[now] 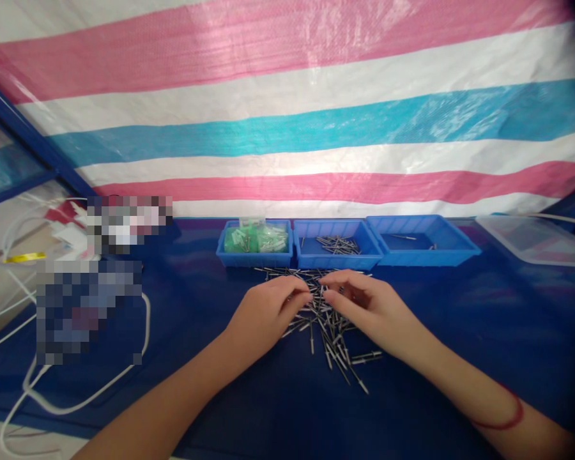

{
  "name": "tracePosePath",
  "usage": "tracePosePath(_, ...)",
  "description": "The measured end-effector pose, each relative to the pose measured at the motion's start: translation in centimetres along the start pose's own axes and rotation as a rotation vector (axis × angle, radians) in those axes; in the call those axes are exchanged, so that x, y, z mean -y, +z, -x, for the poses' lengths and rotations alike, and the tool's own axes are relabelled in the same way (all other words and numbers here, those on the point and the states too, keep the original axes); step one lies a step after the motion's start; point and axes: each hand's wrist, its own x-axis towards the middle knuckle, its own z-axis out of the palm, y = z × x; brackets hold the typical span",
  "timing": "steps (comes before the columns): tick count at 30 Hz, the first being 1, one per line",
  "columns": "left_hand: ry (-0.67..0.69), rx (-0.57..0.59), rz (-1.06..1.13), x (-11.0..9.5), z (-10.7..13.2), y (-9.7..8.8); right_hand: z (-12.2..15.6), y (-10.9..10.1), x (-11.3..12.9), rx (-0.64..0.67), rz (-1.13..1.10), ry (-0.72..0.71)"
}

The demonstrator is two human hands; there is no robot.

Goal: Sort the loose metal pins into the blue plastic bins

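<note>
A loose pile of silver blind rivets [333, 332] lies on the blue tabletop between my hands. At its left side my left hand [273, 310] is closed, thumb and forefinger pinched together over the rivets; anything between them is too small to make out. Facing it from the right, my right hand [364, 306] has its thumb and forefinger drawn close together above the pile. A small light spot shows at those fingertips, but I cannot make out what it is. Just beyond, the middle blue bin [338, 260] holds more rivets.
The left blue bin [255, 259] contains green and clear bags. Two or so rivets lie in the right blue bin [424, 257]. A clear plastic lid [531, 239] rests at the far right. White cables [100, 393] loop across the left side. Striped sheeting [287, 137] hangs behind.
</note>
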Motion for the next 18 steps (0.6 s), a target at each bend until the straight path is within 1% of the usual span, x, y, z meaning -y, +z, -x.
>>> tracePosePath(2, -0.069, -0.073, 0.252, 0.0, -0.1, 0.4, 0.4, 0.4, 0.3, 0.059, 0.071, -0.051)
tracePosePath(5, -0.128, -0.124, 0.567, -0.3, -0.1, 1.2, 0.8, 0.7, 0.6, 0.097, 0.074, -0.078)
tracePosePath(8, -0.159, -0.121, 0.731, -0.7, -0.1, 1.8, 1.0, 0.8, 0.7, 0.100, 0.057, -0.069)
tracePosePath(10, -0.172, -0.131, 0.742, -0.8, -0.1, 1.9, 1.0, 0.7, 0.7, 0.111, 0.033, -0.050)
tracePosePath(13, -0.177, -0.148, 0.689, -0.9, 0.0, 1.8, 0.8, 0.3, 0.6, 0.049, -0.021, -0.019)
tracePosePath(15, -0.176, -0.119, 0.639, -1.0, 0.0, 1.7, 0.6, 0.1, 0.6, -0.015, -0.084, 0.004)
tracePosePath(18, -0.163, -0.043, 0.526, -1.0, 0.1, 1.9, 0.5, 0.1, 0.7, -0.060, -0.186, 0.031)
